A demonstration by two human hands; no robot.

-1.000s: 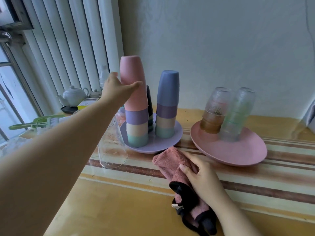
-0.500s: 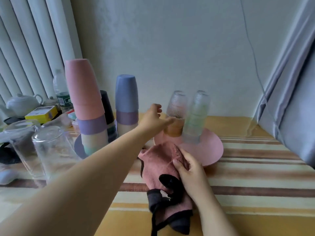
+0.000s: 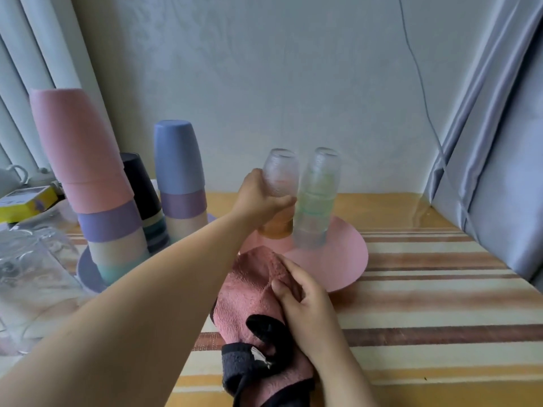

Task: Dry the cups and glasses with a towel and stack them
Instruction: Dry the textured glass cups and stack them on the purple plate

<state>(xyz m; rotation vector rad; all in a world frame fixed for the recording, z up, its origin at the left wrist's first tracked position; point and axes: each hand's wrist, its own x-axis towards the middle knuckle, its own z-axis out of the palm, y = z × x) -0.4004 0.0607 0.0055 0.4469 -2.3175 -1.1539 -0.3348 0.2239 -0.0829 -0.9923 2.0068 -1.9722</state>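
Note:
Two stacks of upside-down textured glasses stand on a pink plate (image 3: 346, 259). My left hand (image 3: 258, 198) grips the left stack of glasses (image 3: 280, 177), whose lowest glass is amber. The right stack of glasses (image 3: 318, 198) with greenish tints stands beside it, touching or nearly so. My right hand (image 3: 305, 306) holds a pink towel (image 3: 249, 289) with dark trim on the striped tablecloth in front of the plate. To the left, a tall stack of plastic cups (image 3: 97, 195) topped by a pink one and a shorter stack of plastic cups (image 3: 180, 177) topped by a blue one stand on a purple plate (image 3: 86, 271).
A dark cup (image 3: 141, 189) stands between the plastic stacks. Clear glasses (image 3: 32, 274) sit at the left edge, with a yellow box (image 3: 26, 201) and a white teapot (image 3: 8, 177) behind. A grey curtain (image 3: 493, 171) hangs at the right; the wall is close behind.
My left hand left the pink cup stack, moved right and now grips the left glass stack. The view turned right. My right hand stays on the towel.

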